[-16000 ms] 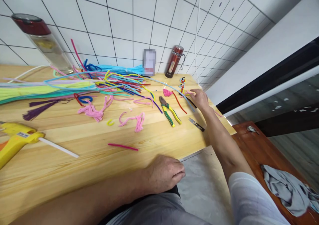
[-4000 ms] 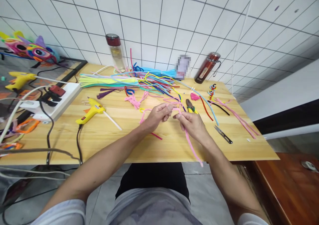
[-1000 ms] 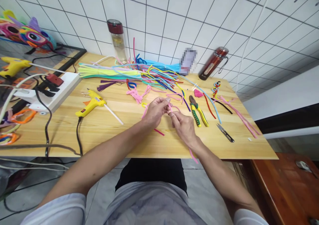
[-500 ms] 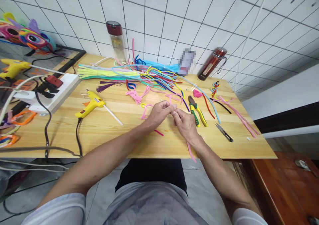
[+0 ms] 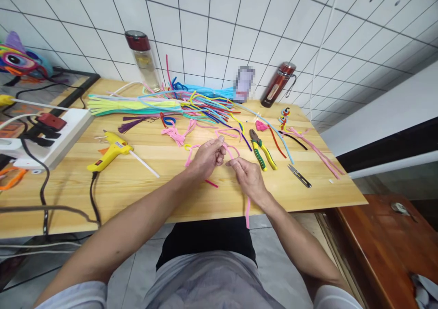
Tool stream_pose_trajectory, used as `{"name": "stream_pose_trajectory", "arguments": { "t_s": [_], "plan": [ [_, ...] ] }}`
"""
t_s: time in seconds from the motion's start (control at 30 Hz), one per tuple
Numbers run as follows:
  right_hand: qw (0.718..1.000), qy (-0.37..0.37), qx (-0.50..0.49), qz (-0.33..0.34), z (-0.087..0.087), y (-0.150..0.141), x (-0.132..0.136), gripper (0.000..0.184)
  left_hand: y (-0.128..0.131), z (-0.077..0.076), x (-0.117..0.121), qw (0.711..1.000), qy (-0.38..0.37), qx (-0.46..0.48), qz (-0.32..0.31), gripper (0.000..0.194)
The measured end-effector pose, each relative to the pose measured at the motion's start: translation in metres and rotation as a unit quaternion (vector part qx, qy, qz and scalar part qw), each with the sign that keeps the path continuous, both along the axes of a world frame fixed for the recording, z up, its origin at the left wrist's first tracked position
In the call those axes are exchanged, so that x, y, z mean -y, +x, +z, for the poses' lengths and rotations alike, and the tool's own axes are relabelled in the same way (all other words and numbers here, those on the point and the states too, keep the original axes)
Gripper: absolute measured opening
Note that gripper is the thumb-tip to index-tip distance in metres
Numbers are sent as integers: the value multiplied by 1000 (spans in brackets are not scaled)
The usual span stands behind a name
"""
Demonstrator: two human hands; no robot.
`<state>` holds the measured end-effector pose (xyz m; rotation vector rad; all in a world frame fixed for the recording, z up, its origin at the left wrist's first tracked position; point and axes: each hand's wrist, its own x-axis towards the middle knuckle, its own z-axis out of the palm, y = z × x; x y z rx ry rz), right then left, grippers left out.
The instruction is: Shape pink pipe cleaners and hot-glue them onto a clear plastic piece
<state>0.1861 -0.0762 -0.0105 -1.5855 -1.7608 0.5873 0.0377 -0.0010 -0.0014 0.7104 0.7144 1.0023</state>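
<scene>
My left hand [image 5: 211, 155] is closed in a pinch on a pink pipe cleaner [image 5: 232, 151], which curves up in a loop between my hands. Just right of it, my right hand [image 5: 249, 176] pinches the same pink strand with thumb and forefinger. A pink tail hangs below my right wrist past the table's front edge. Beyond the left hand lies a bundle of bent pink pipe cleaners [image 5: 176, 133]. Green-and-yellow pliers [image 5: 263, 150] rest to the right of my hands, with small thread snips [image 5: 299, 176] farther right. The exact fingertip grip is partly hidden.
A yellow glue gun [image 5: 111, 156] and a white power strip [image 5: 66, 136] with cables sit at left. Colourful pipe cleaners [image 5: 137, 104] lie along the back. Behind them stand a glass bottle [image 5: 145, 65], a phone [image 5: 243, 84] and a brown flask [image 5: 276, 88].
My hands have drawn apart, and the pink pipe cleaner now shows as a loop between them. The whole view has shifted, so the table's things sit farther left in the picture.
</scene>
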Motion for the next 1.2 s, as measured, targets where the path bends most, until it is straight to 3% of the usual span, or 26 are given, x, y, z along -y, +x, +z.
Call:
{"name": "stream_pose_trajectory", "arguments": {
  "t_s": [0.33,0.5,0.7,1.0,1.2],
  "plan": [
    [999,-34,-11,10,9,7,5,42,-4,-10,-5,994,92,-35,-43,37],
    [998,-55,-15,29,3,12,25,40,-3,-14,-6,997,70,-30,33,33],
    [998,-50,33,13,8,28,57,44,-6,-8,-9,1000,19,2,18,30],
    [969,18,244,5,0,52,87,50,-8,-5,-12,999,-14,1,45,23],
    [980,28,193,29,-5,61,94,48,-5,-5,-9,998,11,2,58,23]
  ]
}}
